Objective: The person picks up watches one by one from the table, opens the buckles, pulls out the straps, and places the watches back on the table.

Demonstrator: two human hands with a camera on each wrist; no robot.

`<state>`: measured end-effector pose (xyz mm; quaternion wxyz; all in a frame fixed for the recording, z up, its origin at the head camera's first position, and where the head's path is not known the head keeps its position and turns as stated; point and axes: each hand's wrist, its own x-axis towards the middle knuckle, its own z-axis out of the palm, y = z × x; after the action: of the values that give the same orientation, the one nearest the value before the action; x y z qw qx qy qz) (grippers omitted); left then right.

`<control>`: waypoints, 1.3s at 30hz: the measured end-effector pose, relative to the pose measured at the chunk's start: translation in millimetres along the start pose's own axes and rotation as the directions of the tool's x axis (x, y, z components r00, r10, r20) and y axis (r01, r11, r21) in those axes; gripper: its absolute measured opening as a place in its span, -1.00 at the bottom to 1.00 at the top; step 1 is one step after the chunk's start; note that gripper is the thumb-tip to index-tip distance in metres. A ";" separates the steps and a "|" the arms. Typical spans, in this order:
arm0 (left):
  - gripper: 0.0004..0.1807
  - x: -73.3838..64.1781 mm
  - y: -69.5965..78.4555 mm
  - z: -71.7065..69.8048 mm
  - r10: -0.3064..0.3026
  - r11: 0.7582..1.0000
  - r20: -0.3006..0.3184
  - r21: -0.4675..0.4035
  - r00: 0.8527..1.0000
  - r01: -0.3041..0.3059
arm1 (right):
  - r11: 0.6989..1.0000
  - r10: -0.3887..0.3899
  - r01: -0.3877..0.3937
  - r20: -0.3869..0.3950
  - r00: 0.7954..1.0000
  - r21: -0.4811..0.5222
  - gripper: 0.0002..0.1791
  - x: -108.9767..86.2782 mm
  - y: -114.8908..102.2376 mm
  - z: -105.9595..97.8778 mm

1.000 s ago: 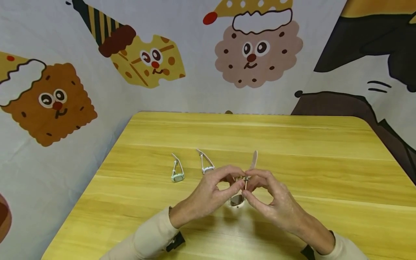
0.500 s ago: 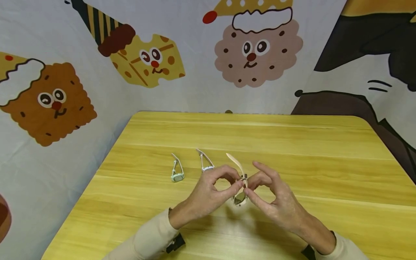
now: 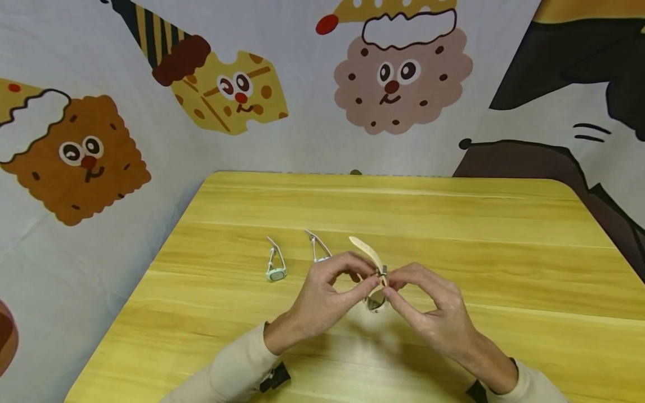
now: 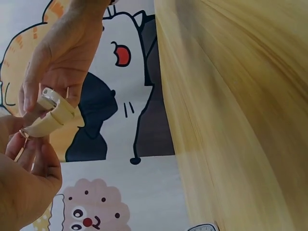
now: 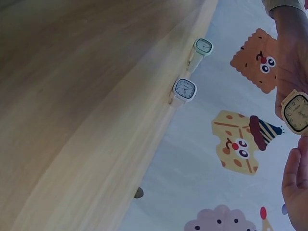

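Observation:
A cream wristwatch [image 3: 375, 301] is held above the table between both hands, its dial low and its loose strap end [image 3: 364, 247] pointing up and left. My left hand [image 3: 327, 302] pinches the strap by the metal buckle [image 3: 384, 270]. With thumb and index finger, my right hand [image 3: 438, 313] pinches the band just right of the buckle. Fingers partly hide the buckle, so I cannot tell whether it is fastened. In the left wrist view the band [image 4: 50, 120] curves between both hands; in the right wrist view the dial [image 5: 297, 113] shows.
Left of the hands, a mint-green watch [image 3: 276, 274] and a pale watch [image 3: 321, 252] stand on the wooden table [image 3: 453, 218], straps looped upward. The left hand partly covers the pale one. A cartoon-printed cloth [image 3: 302, 145] hangs behind the table.
The loose strap end has swung from upright on the right to leaning left. My right index finger lifted away, then came back to the band. Both hands shifted slightly.

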<state>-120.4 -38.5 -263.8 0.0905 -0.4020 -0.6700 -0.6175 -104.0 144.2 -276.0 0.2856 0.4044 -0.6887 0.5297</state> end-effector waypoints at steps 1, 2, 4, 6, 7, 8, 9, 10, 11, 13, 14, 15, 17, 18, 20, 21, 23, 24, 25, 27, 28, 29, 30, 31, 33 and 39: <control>-0.89 0.4 1.1 -0.3 -0.014 1.000 0.001 -0.006 1.000 0.014 | 1.000 -0.001 0.001 0.000 1.000 0.004 -0.86 0.5 0.0 0.2; -0.89 0.8 1.9 -0.4 -0.028 1.000 0.002 -0.011 1.000 0.028 | 1.000 0.000 0.000 0.001 1.000 0.007 -0.85 0.7 -0.2 0.2; -0.89 0.8 2.9 -0.8 -0.047 0.999 0.003 -0.013 0.999 0.047 | 1.000 0.007 -0.007 0.006 1.000 0.013 -0.85 1.1 -0.7 0.4; -0.89 0.6 3.2 -1.3 -0.054 0.999 0.002 -0.007 0.999 0.054 | 1.000 0.017 -0.017 0.010 1.000 0.016 -0.84 1.2 -1.3 0.6; -0.89 0.5 3.3 -1.5 -0.057 0.998 0.000 -0.004 0.998 0.057 | 1.000 0.023 -0.023 0.012 1.000 0.015 -0.84 1.2 -1.7 0.6; -0.89 0.4 3.2 -1.6 -0.059 0.998 -0.003 -0.002 0.998 0.059 | 0.999 0.029 -0.029 0.014 0.999 0.015 -0.83 1.3 -1.9 0.6; -0.90 0.2 3.3 -1.8 -0.062 0.998 -0.006 -0.001 0.998 0.062 | 0.999 0.035 -0.035 0.017 0.999 0.015 -0.82 1.5 -2.3 0.7; -0.90 0.1 3.4 -1.8 -0.064 0.998 -0.010 -0.003 0.998 0.064 | 0.999 0.042 -0.042 0.020 0.999 0.016 -0.81 1.7 -2.9 0.6; -0.90 0.0 3.1 -1.9 -0.067 0.998 -0.014 -0.008 0.998 0.067 | 0.999 0.044 -0.044 0.023 0.999 0.018 -0.80 2.0 -3.2 0.4; -0.90 0.0 2.7 -2.1 -0.071 0.997 -0.019 -0.025 0.997 0.071 | 0.999 0.049 -0.050 0.030 0.998 0.023 -0.78 2.7 -3.7 -0.1; -0.91 0.1 2.6 -2.3 -0.074 0.997 -0.020 -0.034 0.997 0.074 | 0.998 0.050 -0.051 0.033 0.998 0.026 -0.77 2.9 -3.7 -0.5; -0.91 0.1 2.5 -2.6 -0.076 0.996 -0.021 -0.046 0.997 0.075 | 0.998 0.051 -0.052 0.036 0.998 0.027 -0.77 3.0 -3.8 -0.9; -0.92 0.2 2.5 -3.2 -0.077 0.995 -0.019 -0.067 0.997 0.076 | 0.999 0.043 -0.044 0.040 0.998 0.032 -0.76 2.8 -2.9 -1.2; -0.92 0.2 2.5 -3.4 -0.077 0.994 -0.018 -0.073 0.997 0.075 | 0.999 0.039 -0.040 0.041 0.998 0.037 -0.76 2.5 -2.4 -1.4; -0.92 0.2 2.7 -3.5 -0.073 0.994 -0.017 -0.081 0.997 0.072 | 0.999 0.034 -0.035 0.043 0.999 0.041 -0.77 1.8 -2.1 -1.2; -0.92 0.1 2.7 -3.4 -0.069 0.994 -0.018 -0.083 0.997 0.067 | 0.998 0.031 -0.032 0.043 0.999 0.045 -0.77 1.3 -1.9 -1.1; -0.91 0.0 2.7 -3.1 -0.062 0.995 -0.022 -0.084 0.998 0.060 | 0.998 0.033 -0.035 0.046 0.998 0.048 -0.76 0.6 -2.4 -0.7; -0.91 -0.1 2.7 -2.8 -0.058 0.995 -0.025 -0.083 0.998 0.056 | 0.998 0.034 -0.036 0.046 0.998 0.050 -0.76 0.2 -2.6 -0.6; -0.90 -0.1 2.7 -2.7 -0.055 0.995 -0.029 -0.080 0.998 0.053 | 0.998 0.038 -0.040 0.045 0.998 0.051 -0.76 0.0 -3.0 -0.2; -0.90 -0.4 2.8 -2.5 -0.055 0.996 -0.036 -0.077 0.998 0.052 | 0.998 0.040 -0.042 0.046 0.998 0.056 -0.75 0.0 -3.1 0.4; -0.90 -0.5 2.8 -2.5 -0.056 0.996 -0.039 -0.075 0.998 0.053 | 0.997 0.041 -0.043 0.048 0.998 0.057 -0.74 0.2 -3.4 0.8; -0.90 -0.6 2.8 -2.5 -0.057 0.996 -0.041 -0.075 0.998 0.054 | 0.997 0.040 -0.043 0.049 0.998 0.059 -0.74 0.4 -3.4 1.1; -0.90 -0.6 2.6 -2.5 -0.056 0.996 -0.041 -0.075 0.998 0.053 | 0.997 0.038 -0.041 0.049 0.998 0.061 -0.73 0.5 -3.4 1.5; -0.90 -0.6 2.5 -2.5 -0.057 0.996 -0.041 -0.075 0.998 0.054 | 0.997 0.037 -0.040 0.050 0.998 0.060 -0.73 0.7 -3.4 1.7; -0.90 -0.7 2.2 -2.6 -0.054 0.996 -0.039 -0.075 0.998 0.051 | 0.998 0.037 -0.040 0.051 0.998 0.056 -0.72 1.0 -3.6 2.0; -0.91 -1.2 1.0 -2.7 -0.041 0.997 -0.028 -0.073 0.999 0.039 | 0.998 0.052 -0.054 0.045 0.998 0.044 -0.74 1.4 -5.3 1.8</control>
<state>-119.9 -41.5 -263.1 0.0734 -0.3823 -0.6539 -0.6488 -100.1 141.6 -272.7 0.2471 0.4039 -0.6930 0.5436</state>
